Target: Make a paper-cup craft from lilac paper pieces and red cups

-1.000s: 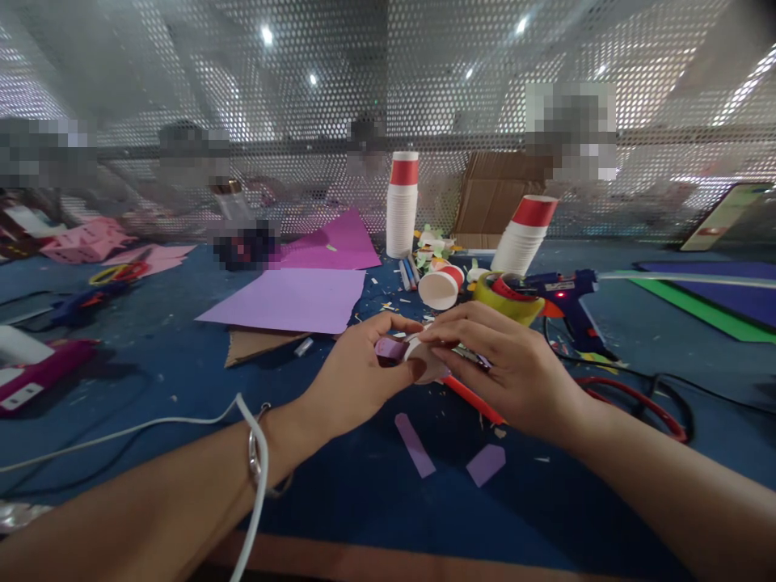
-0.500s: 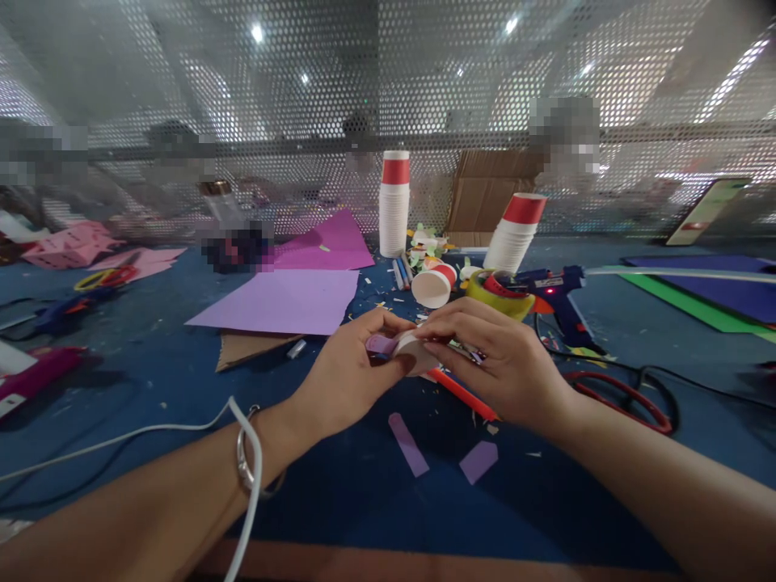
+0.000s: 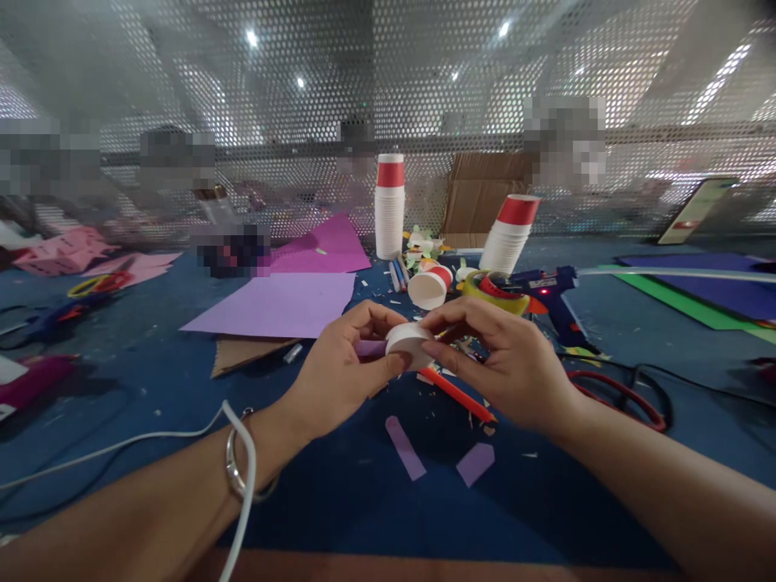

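Between both hands is a short white round paper piece, which looks like a cut-off paper cup base. My left hand pinches its left side with thumb and fingers. A purple paper strip shows behind the left thumb; whether it is joined to the white piece I cannot tell. My right hand grips the right edge, thumb below and fingers on top. Below the hands lie a narrow purple strip with a rounded end and a small purple pointed piece. An orange pencil-like stick lies under the right hand.
Behind the hands are a tipped paper cup, two cup stacks, yellow tape and a blue glue gun with a red light. Purple sheets lie left. A white cable crosses my left forearm.
The white round piece has turned slightly, so more of its top edge shows. My right fingers have shifted toward its right edge, and less of the held purple strip is visible.
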Action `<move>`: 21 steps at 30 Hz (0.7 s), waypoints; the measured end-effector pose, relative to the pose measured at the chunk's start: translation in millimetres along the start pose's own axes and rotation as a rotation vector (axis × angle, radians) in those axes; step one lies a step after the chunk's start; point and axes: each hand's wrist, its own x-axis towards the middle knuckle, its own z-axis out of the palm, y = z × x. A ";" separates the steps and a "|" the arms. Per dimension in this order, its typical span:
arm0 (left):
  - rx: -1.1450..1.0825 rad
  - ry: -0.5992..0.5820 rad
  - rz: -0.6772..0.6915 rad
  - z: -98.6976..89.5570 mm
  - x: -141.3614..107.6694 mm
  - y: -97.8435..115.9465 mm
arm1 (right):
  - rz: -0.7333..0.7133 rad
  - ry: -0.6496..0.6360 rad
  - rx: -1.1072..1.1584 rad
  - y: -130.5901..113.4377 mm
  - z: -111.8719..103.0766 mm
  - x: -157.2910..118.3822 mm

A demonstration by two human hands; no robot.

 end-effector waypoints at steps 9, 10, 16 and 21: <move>-0.228 -0.240 -0.085 -5.8 -1.1 3.2 | -0.052 -0.093 0.024 -2.4 -8.2 0.4; -0.259 -0.276 -0.108 -6.1 -1.5 4.4 | -0.061 -0.104 0.033 -2.3 -8.6 0.2; -0.325 -0.403 -0.138 -7.2 -1.2 8.0 | -0.124 -0.119 0.073 -1.1 -7.6 0.2; -0.252 -0.422 -0.101 -7.8 -0.8 6.7 | -0.158 -0.111 0.032 -1.2 -8.4 1.4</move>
